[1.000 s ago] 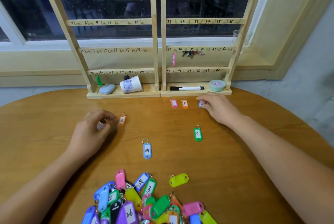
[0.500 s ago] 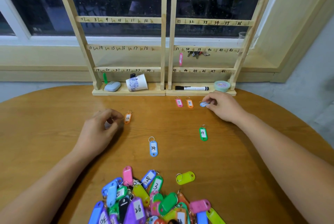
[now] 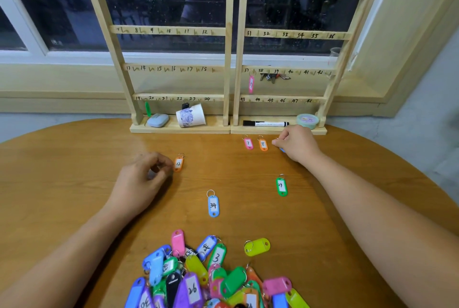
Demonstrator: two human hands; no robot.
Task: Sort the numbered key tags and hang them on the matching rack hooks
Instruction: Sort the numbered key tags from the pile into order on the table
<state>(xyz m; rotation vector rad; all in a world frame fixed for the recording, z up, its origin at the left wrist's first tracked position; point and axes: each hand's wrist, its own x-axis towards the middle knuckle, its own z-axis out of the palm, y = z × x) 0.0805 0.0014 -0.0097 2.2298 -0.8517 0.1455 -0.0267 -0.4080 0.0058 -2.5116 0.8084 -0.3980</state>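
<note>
Orange tag 12 (image 3: 178, 164) is laid on the bench (image 3: 74, 171) just right of the left hand (image 3: 139, 179), long axis toward the rack (image 3: 229, 47), fingers curled, apparently empty, while a blue tag (image 3: 282, 150) is pinched under the right hand (image 3: 296, 142) beside tag 8 (image 3: 263, 144).

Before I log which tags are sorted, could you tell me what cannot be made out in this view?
- Blue tag under the right hand: number hidden by the fingers.
- Left hand: whether it holds anything, hidden by the curled fingers.
- Pile of tags: many overlapped or cut off by the bottom edge.
- Yellow tag: no number shows.
</note>
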